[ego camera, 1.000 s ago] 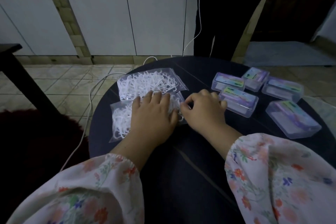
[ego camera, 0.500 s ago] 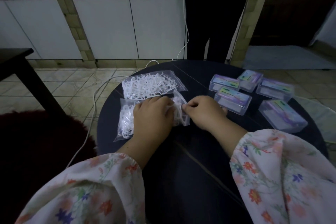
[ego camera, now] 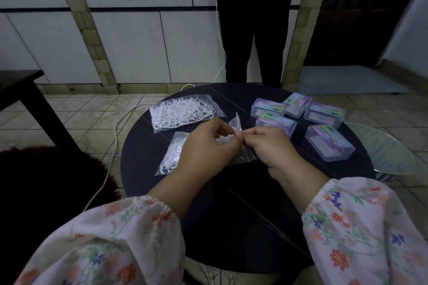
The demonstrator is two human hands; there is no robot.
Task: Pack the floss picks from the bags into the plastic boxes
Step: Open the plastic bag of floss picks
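Your left hand (ego camera: 208,146) and right hand (ego camera: 271,146) meet over the round dark table (ego camera: 231,203), each pinching the mouth of the near clear plastic zip bag of white floss picks (ego camera: 172,155). The fingers of both hands are curled onto the bag's film at its raised right end; the left end of the bag, where the picks are bunched, lies on the table. A second clear zip bag of white floss picks (ego camera: 183,112) lies flat just beyond it, untouched. Five small clear plastic boxes with purple printed labels (ego camera: 328,142) sit in a cluster on the right side of the table, all with lids down; whether any already holds picks cannot be told. The step in hand appears to be opening the bag, so packing is at its start.

Risks from here:
- If you pull the seal apart sharply, the thin film may tear or jerk, and the loose picks could scatter across the table or onto the tiled floor (ego camera: 92,113).
- The picks look tangled, so lifting a clump may drag others out.
- The nearest box lies just beside your right hand, and a wide elbow movement could knock it toward the table edge.
- Low light makes the seal line hard to see.
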